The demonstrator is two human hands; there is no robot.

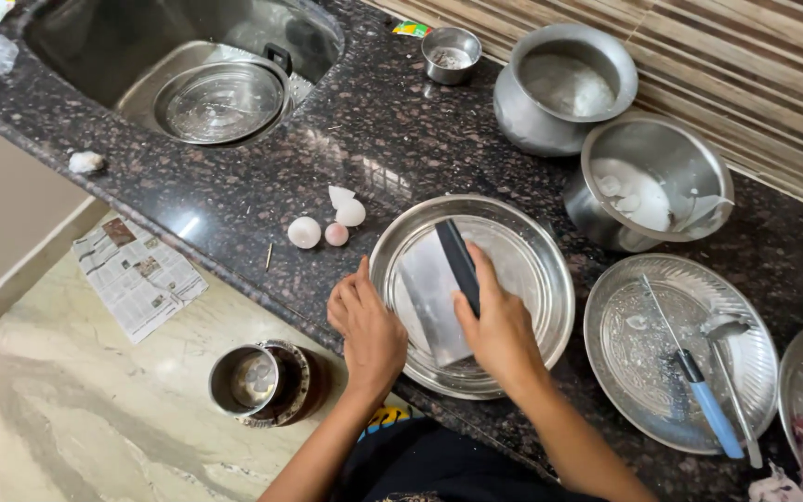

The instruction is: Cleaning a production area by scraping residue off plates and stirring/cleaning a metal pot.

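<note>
A round steel plate [536,270] lies on the dark granite counter [392,130] in front of me. My right hand [499,330] grips the black handle of a flat metal scraper [431,288], whose blade rests inside the plate. My left hand [367,327] presses against the plate's left rim, fingers together. Left of the plate lie three whitish peeled pieces [305,231] and a bit of shell [340,194].
A steel sink [95,46] with a bowl [220,100] sits at the back left. Two steel pots [564,88] [652,181] and a small cup [451,53] stand behind. A plate [638,358] holding a blue-handled tool [713,414] lies right. Vessels [257,381] and newspaper [137,274] are on the floor.
</note>
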